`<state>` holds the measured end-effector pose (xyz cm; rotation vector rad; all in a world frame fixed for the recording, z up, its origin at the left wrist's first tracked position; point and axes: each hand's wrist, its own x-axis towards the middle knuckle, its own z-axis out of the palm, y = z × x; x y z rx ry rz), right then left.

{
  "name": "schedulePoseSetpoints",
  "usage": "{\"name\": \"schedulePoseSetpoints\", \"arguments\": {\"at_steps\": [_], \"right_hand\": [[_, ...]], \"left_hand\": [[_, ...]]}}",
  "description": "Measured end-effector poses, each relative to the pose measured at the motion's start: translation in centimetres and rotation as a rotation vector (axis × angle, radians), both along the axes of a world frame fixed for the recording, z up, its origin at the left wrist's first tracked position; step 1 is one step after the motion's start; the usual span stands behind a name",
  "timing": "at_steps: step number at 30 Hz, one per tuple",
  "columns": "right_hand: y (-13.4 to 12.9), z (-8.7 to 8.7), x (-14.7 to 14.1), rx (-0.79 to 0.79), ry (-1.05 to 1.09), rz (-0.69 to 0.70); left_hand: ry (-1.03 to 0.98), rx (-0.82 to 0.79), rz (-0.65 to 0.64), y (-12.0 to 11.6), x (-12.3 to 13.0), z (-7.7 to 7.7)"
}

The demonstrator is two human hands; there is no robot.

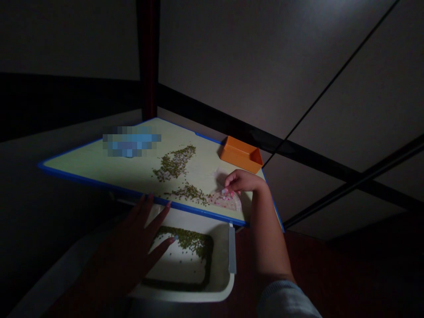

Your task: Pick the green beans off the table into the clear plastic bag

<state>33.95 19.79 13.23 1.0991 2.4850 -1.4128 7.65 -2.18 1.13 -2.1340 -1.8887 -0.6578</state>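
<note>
Our right hand (243, 182) is curled, pinching a clear half-round plastic piece (228, 201) at the board's near edge, right beside the green mung beans (175, 165) on a blue-edged board (99, 173). Our left hand (127, 251) is spread wide open above a white tray (220, 260) holding more beans.

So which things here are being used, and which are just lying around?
In use: right hand holding a clear half-round plastic piece; left hand; green beans on the blue-edged board; white tray with beans.
Lying about: orange box; blurred blue thing.
</note>
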Motion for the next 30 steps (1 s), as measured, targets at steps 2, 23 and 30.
{"name": "schedulePoseSetpoints", "arguments": {"at_steps": [2,23,30], "right_hand": [[-0.02,-0.06,-0.14,-0.029,-0.014,0.013],[-0.3,0.16,-0.15,-0.022,-0.007,0.087],[-0.47,0.2,-0.41,-0.02,-0.043,0.015]], "left_hand": [[-0.011,-0.018,0.007,0.04,0.01,-0.04],[0.016,0.006,-0.018,0.09,-0.01,-0.25],[0.019,0.051,-0.032,0.18,-0.14,-0.58]]}}
